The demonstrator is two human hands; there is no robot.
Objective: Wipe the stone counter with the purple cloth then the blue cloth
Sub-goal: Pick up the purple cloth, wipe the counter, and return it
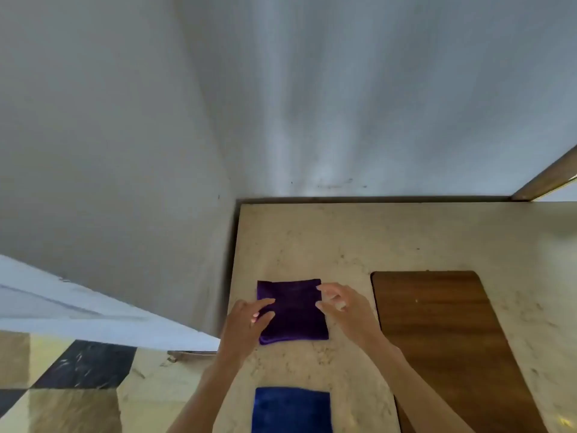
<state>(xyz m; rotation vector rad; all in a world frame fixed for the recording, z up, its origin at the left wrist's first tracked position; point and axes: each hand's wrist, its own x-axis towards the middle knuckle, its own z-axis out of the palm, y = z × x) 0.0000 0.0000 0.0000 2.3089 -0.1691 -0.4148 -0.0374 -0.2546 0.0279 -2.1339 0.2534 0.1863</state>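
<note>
Reaching for the purple cloth [293,310], folded flat on the counter [312,245] near its left edge: left hand [246,323] open, fingers resting on the cloth's left side; right hand [340,304] open at its right edge, clamped on nothing. Looks like the very start, purple wipe not begun. Next: grip and sweep the stone, sparing the board [443,339]; blue cloth [292,410] waits nearer, untouched.

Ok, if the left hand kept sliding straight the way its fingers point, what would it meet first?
The left hand points right across the purple cloth, fingertips already on it. Continuing, it would probably meet the right hand at the cloth's far edge, though their relative heights are unclear.
</note>
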